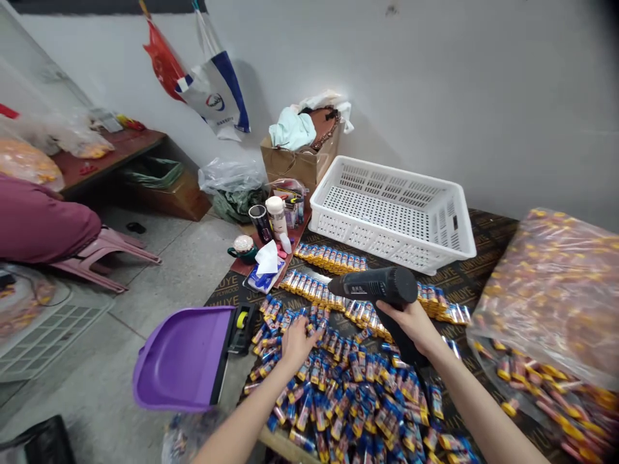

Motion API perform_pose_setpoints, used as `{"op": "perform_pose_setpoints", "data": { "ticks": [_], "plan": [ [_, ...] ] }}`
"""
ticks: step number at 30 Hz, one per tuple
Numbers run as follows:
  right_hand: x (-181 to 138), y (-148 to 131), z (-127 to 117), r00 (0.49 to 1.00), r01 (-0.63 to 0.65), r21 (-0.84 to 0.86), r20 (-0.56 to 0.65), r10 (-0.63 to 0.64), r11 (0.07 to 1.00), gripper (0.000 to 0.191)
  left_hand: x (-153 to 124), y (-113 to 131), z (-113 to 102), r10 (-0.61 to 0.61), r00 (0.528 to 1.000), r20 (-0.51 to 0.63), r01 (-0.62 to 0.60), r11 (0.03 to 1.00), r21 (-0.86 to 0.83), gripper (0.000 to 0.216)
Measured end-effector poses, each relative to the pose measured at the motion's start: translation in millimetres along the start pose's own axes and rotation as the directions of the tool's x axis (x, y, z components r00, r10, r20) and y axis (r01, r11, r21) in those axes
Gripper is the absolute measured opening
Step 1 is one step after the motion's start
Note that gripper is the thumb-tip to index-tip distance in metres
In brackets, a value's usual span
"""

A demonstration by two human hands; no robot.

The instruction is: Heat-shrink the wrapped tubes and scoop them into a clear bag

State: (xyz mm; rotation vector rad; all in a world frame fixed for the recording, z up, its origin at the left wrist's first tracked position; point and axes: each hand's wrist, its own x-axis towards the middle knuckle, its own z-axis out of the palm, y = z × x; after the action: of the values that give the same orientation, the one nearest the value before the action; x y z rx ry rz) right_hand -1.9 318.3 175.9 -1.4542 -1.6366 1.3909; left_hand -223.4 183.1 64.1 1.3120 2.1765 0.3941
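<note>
"Head view, far left: what's cut off?"

"A person (43, 212) in maroon, seated on a pink stool (104, 248). Next, a purple dustpan (186, 357)."

"And the left hand (294, 345)?"

"Over loose tubes (370, 367) heaped on the table (486, 270); its fingertips blur into them, so I can't tell whether they pinch one."

"The right hand (411, 322)?"

"Fingers clamped on a black heat gun (374, 283), its body hiding some tube rows (307, 283) before a white crate (372, 248)."

"Far right?"

"A filled clear bag (556, 296), cut off at the edge."

Tubes (355, 367): near, on table (494, 248)
Crate (372, 243): far on table, right of box (285, 166)
Dustpan (184, 357): left of tubes
Bag (556, 290): right of tubes
</note>
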Motion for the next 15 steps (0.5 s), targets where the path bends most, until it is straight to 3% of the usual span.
{"op": "perform_pose_setpoints", "data": {
  "ticks": [4, 8, 15],
  "plan": [
    [19, -24, 34, 0.989, 0.113, -0.025, 0.096, -0.110, 0.993, 0.043, -36, -36, -3, -0.084, 0.996, -0.033, 0.077, 0.985, -0.155, 0.014],
    [40, -46, 73, 0.951, 0.227, -0.064, 0.229, -0.207, 0.972, 0.037, -64, -60, -3, -0.121, 0.992, -0.035, 0.110, 0.965, -0.237, 0.010],
    [64, -63, 129, 0.912, 0.306, -0.196, 0.340, -0.228, 0.932, 0.039, -82, -82, -2, -0.148, 0.988, -0.050, 0.128, 0.951, -0.280, 0.010]
  ]
}}
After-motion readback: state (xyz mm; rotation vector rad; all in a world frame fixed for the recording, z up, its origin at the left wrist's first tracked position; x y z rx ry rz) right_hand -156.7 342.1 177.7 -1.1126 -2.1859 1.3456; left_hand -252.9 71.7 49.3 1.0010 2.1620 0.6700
